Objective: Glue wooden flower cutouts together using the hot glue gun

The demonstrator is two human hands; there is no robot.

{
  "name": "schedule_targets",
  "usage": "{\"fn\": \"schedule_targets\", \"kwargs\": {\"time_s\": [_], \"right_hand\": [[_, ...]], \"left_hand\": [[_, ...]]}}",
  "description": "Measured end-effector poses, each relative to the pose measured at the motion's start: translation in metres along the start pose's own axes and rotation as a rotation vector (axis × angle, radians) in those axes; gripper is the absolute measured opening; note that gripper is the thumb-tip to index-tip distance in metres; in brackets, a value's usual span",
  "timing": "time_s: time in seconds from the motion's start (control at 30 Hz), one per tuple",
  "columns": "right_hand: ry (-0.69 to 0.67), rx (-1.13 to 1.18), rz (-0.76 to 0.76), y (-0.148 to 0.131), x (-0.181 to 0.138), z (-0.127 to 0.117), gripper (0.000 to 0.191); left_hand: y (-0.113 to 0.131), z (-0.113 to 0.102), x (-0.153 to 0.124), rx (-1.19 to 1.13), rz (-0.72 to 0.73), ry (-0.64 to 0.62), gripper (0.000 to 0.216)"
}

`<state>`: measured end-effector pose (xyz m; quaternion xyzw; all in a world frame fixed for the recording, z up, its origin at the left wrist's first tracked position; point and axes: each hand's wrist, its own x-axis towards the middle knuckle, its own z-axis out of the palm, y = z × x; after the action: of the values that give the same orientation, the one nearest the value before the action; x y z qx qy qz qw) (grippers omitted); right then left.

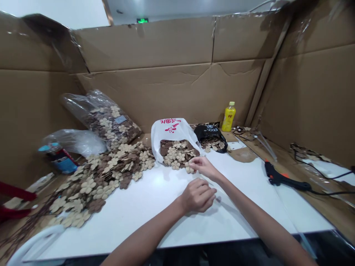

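My right hand (203,167) reaches across the white tabletop (144,214), its fingertips at the edge of a heap of beige and brown flower-shaped cutouts (177,155). Whether those fingers grip a cutout is hard to see. Closer to me, my left hand (197,195) rests curled over the table with its fingers closed and nothing visible in them. A larger spread of flower cutouts (104,181) lies to the left of both hands. A white plastic bag (170,133) stands open behind the nearer heap.
Cardboard walls (144,48) surround the table. A black glue gun (283,181) with its cord lies to the right. Farther back stand a yellow bottle (229,117) and a black bag (209,136). Clear plastic bags of cutouts (111,125) sit at the back left.
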<state>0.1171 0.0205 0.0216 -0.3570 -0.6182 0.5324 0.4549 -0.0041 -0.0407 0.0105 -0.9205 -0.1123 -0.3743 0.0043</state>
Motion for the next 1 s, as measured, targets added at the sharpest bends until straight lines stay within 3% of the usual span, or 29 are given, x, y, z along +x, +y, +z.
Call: {"fn": "schedule_targets", "kwargs": {"time_s": [0.1,0.3,0.37,0.53,0.73,1.0], "right_hand": [[0.122,0.104,-0.016,-0.005,0.003,-0.019,0.035],[0.18,0.225,0.101,-0.013,-0.006,-0.032,0.035],[0.154,0.207,0.126,-0.018,-0.01,-0.029,0.035],[0.061,0.132,0.082,-0.032,-0.019,-0.021,0.036],[0.122,0.018,-0.046,-0.043,-0.024,-0.015,0.03],[0.296,-0.4,-0.462,-0.047,-0.03,-0.011,0.011]], "left_hand": [[-0.002,-0.002,0.001,-0.068,-0.141,0.061,0.024],[-0.014,0.0,0.012,-0.486,-0.859,0.436,0.021],[-0.021,0.0,0.016,-0.588,-0.985,0.528,0.023],[-0.03,-0.004,0.022,-0.703,-1.016,0.534,0.022],[-0.028,-0.01,0.027,-0.908,-1.057,0.657,0.02],[-0.02,-0.019,0.037,-1.198,-1.142,0.786,0.016]]}}
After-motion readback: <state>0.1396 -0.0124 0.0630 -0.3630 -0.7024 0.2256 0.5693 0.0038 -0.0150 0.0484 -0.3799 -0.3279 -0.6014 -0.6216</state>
